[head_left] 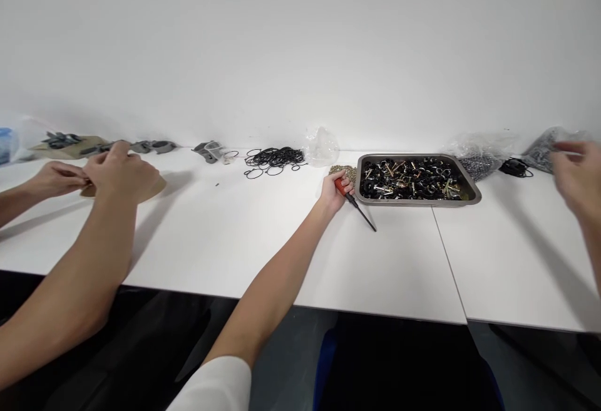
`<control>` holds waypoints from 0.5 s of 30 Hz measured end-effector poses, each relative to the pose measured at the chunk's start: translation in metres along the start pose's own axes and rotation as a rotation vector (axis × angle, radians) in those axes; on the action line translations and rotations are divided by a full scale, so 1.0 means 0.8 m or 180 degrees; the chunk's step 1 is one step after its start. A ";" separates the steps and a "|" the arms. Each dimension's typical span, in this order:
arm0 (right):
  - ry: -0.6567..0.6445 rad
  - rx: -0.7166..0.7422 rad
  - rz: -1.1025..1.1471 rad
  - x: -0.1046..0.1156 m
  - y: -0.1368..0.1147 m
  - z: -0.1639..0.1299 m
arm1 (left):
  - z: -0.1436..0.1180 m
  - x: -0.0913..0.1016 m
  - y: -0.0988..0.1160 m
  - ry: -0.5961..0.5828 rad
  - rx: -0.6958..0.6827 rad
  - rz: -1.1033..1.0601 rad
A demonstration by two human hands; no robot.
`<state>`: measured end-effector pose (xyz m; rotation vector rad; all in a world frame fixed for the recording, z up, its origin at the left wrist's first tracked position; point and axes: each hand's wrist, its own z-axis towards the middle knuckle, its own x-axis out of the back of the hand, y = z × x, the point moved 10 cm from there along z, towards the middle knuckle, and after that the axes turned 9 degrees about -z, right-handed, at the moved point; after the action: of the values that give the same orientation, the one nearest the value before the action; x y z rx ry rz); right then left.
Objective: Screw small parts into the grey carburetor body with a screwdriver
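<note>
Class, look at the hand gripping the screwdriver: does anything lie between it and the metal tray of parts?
Nothing visible: the right hand, holding the screwdriver, sits just left of the tray, with only bare table between.

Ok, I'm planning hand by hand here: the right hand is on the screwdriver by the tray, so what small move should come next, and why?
Probably lift the screwdriver clear of the table. The right hand is closed on its red handle, while the shaft lies flat on the table beside the tray of small parts. The left hand is busy far off at the tan piece.
</note>
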<state>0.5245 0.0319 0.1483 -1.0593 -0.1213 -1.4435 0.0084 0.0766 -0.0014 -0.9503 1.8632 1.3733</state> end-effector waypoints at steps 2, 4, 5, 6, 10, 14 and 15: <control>-0.0637 0.0056 0.0427 -0.036 -0.076 -0.018 | 0.000 0.000 0.000 -0.0008 0.0001 0.0026; -0.1239 0.0542 0.0566 -0.069 -0.156 -0.050 | -0.001 0.000 0.000 -0.0002 -0.0007 0.0061; -0.1490 0.0781 0.0577 -0.087 -0.188 -0.069 | -0.001 -0.001 0.000 0.0001 -0.0013 0.0080; -0.1662 0.1019 0.0539 -0.105 -0.214 -0.088 | -0.002 -0.001 0.001 0.0006 -0.0022 0.0097; -0.2375 0.1821 -0.0144 -0.194 -0.258 -0.162 | -0.002 0.001 0.002 0.0034 -0.0042 0.0121; -0.2479 0.1988 -0.0178 -0.231 -0.251 -0.180 | 0.001 0.003 0.002 0.0017 -0.0032 0.0119; -0.2492 0.2047 -0.0153 -0.234 -0.249 -0.180 | 0.002 0.004 0.002 0.0013 -0.0044 0.0130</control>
<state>0.2461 0.1200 0.0470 -1.0115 -1.0988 -0.8503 0.0056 0.0781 -0.0034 -0.9272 1.8880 1.4110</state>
